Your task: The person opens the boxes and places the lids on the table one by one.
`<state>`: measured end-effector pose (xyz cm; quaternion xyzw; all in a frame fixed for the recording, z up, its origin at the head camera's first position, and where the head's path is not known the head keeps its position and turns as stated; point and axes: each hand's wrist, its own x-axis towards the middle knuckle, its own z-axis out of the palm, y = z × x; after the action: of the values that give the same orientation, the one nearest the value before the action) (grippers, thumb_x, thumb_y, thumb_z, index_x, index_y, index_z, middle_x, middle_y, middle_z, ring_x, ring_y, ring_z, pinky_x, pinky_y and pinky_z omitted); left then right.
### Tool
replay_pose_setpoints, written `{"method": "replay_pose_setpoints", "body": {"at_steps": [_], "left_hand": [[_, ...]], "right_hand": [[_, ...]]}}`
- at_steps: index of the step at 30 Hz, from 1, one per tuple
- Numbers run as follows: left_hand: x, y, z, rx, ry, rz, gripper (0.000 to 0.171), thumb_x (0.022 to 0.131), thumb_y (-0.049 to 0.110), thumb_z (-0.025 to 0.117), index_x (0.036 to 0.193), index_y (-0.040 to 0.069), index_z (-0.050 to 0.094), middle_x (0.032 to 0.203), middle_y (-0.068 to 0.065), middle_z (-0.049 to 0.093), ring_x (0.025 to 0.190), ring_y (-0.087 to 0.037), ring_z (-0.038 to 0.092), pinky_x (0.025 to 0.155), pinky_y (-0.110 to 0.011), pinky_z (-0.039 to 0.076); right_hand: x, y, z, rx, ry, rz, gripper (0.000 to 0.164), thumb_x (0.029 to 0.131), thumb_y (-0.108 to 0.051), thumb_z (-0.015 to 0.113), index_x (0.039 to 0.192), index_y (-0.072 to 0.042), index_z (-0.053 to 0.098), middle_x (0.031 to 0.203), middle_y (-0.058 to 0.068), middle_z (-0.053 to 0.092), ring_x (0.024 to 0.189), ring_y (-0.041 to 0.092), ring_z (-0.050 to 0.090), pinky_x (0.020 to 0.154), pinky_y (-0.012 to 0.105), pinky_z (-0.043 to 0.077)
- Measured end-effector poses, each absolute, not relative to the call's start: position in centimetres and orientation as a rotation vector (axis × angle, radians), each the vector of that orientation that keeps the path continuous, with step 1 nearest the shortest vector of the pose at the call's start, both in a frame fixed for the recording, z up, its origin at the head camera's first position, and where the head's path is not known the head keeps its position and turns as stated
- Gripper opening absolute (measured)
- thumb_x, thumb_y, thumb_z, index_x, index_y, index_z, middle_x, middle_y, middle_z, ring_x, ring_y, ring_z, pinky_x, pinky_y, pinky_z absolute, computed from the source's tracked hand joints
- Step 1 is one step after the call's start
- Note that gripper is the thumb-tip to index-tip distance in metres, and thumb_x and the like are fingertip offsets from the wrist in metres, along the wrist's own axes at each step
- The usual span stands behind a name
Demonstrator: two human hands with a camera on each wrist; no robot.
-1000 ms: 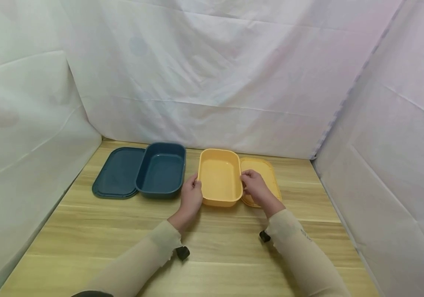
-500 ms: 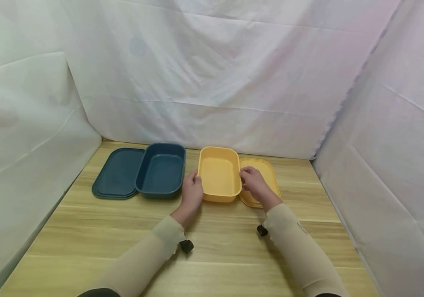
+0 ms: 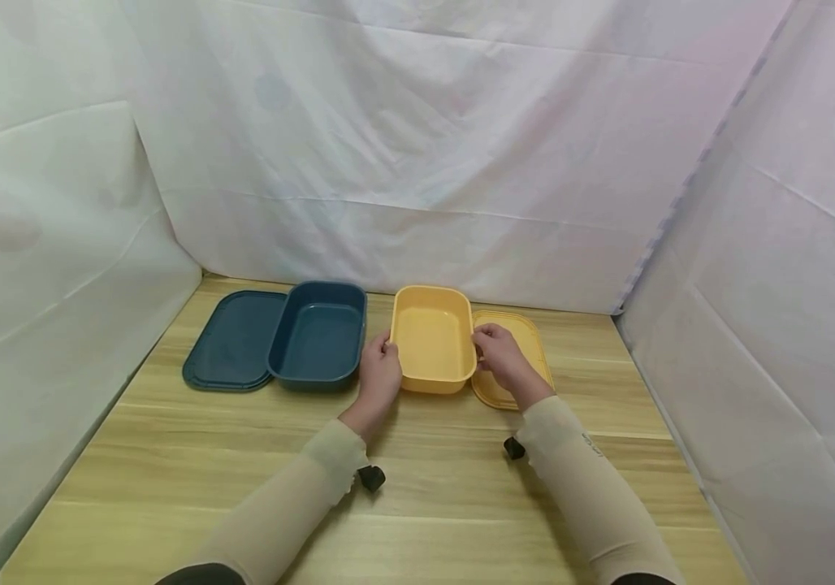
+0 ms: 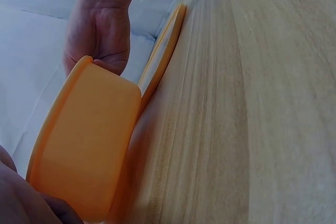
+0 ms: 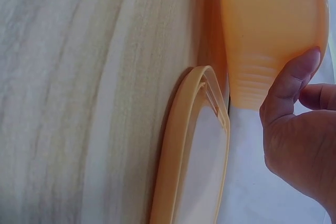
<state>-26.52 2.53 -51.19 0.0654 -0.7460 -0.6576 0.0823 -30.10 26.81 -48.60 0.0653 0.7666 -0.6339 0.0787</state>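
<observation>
Between both hands is a yellow food container (image 3: 434,345), open at the top with nothing inside. My left hand (image 3: 379,375) grips its left side near the rim. On the opposite side my right hand (image 3: 503,357) pinches the rim, with a finger against the outer wall (image 5: 262,40) in the right wrist view. The container's base is low over the wooden table in the left wrist view. Just to its right a yellow lid (image 3: 529,345) lies flat on the table, partly hidden by my right hand and forearm.
Left of the yellow container stands a dark blue container (image 3: 318,345), its side over the edge of a dark blue lid (image 3: 235,341). White cloth (image 3: 417,146) hangs close behind the row and along both sides. The wooden table (image 3: 432,463) stretches toward me.
Both hands have shifted the yellow container slightly away from me, toward the back cloth. The blue container and both lids have stayed in place.
</observation>
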Motion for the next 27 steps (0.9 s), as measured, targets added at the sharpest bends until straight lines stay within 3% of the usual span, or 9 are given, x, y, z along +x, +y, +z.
{"method": "replay_pose_setpoints", "body": {"at_steps": [15,27], "left_hand": [[-26.9,2.5,-51.5,0.210,-2.227,-1.960,0.044,0.115,0.011,0.048,0.153,-0.005,0.061,0.152,-0.026,0.057,0.142,-0.038,0.053,0.120,-0.055,0.044],[-27.1,2.5,-52.1,0.212,-2.256,-1.934,0.045,0.115,0.012,0.047,0.156,-0.002,0.059,0.132,-0.022,0.060,0.123,-0.035,0.057,0.112,-0.052,0.048]], "right_hand": [[-30.4,26.8,-49.0,0.196,2.300,-1.888,0.032,0.113,-0.016,0.053,0.138,0.004,0.056,0.102,0.013,0.057,0.077,0.019,0.061,0.062,0.028,0.057],[-30.7,26.5,-49.6,0.187,2.343,-1.850,0.029,0.114,-0.017,0.053,0.135,0.002,0.057,0.102,0.012,0.060,0.080,0.021,0.063,0.064,0.031,0.058]]}}
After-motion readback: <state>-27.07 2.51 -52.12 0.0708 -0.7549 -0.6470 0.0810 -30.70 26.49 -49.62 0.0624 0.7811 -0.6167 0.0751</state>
